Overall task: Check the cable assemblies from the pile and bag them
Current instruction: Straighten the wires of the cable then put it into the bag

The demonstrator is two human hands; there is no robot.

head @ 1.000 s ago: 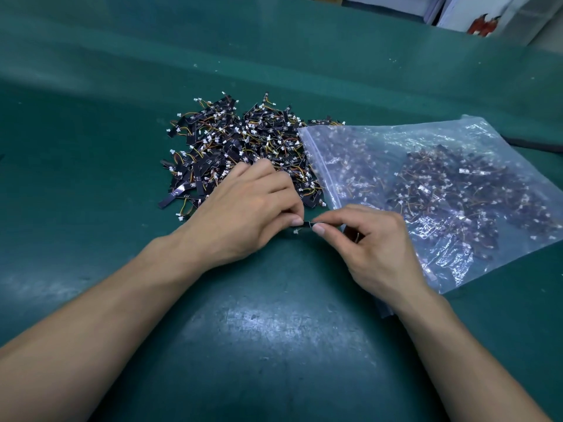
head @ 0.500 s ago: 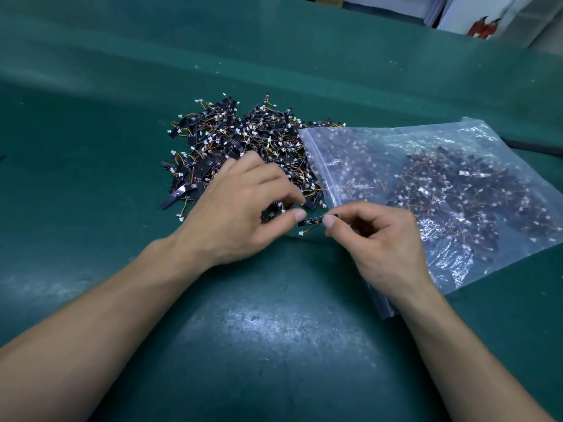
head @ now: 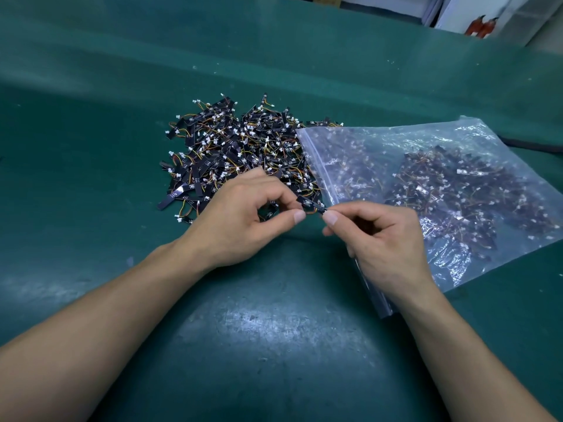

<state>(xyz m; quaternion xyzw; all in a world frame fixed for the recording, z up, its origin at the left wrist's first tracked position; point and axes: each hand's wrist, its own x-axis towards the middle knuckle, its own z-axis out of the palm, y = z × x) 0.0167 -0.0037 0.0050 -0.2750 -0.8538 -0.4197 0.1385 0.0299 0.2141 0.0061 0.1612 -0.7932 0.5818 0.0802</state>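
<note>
Head | left hand (head: 243, 220), right hand (head: 380, 239) pinch cable assembly (head: 310, 205) | shifted toward bag (head: 380, 141)

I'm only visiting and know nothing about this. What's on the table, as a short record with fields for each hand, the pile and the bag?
surface: green table
left hand: pinches one end of a single cable assembly
right hand: pinches the other end
pile: loose black strips with coloured wires and white plugs, left of the bag
bag: clear plastic, lying flat, holds many assemblies
stage: one piece in hand, not yet bagged
</note>
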